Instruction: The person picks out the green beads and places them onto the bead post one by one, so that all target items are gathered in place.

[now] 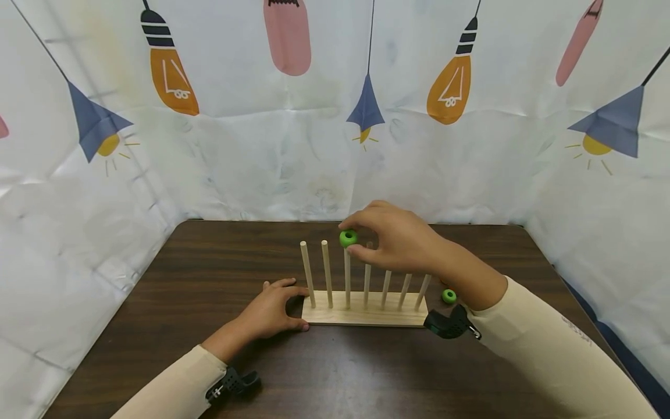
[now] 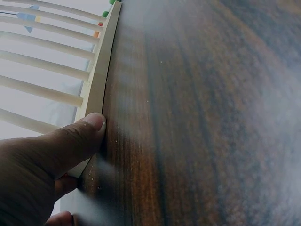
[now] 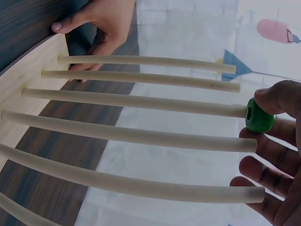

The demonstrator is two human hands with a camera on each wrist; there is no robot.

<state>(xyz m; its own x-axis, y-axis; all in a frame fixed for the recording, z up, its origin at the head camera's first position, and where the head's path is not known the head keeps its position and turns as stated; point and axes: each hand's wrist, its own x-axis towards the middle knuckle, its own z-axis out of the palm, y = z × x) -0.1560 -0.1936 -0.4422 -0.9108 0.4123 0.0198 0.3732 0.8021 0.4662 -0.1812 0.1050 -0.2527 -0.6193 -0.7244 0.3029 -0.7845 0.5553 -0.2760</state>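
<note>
A wooden peg board (image 1: 361,318) stands on the table, with several upright pegs in a row. My right hand (image 1: 400,237) pinches a green bead (image 3: 263,120) between thumb and fingers. The bead is at the top of the third peg (image 3: 141,101) from the left, its hole facing the peg's tip; whether the tip is inside cannot be told. My left hand (image 1: 269,311) grips the board's left end, thumb (image 2: 89,127) against the front edge and other fingers toward the back. The right hand hides the upper parts of pegs farther right.
Another green bead (image 1: 448,301) lies on the table right of the board, near my right wrist. Small orange (image 2: 96,34) and red pieces (image 2: 100,24) show behind the board's far end. A patterned white cloth (image 1: 262,163) hangs behind the dark wooden table (image 1: 209,262).
</note>
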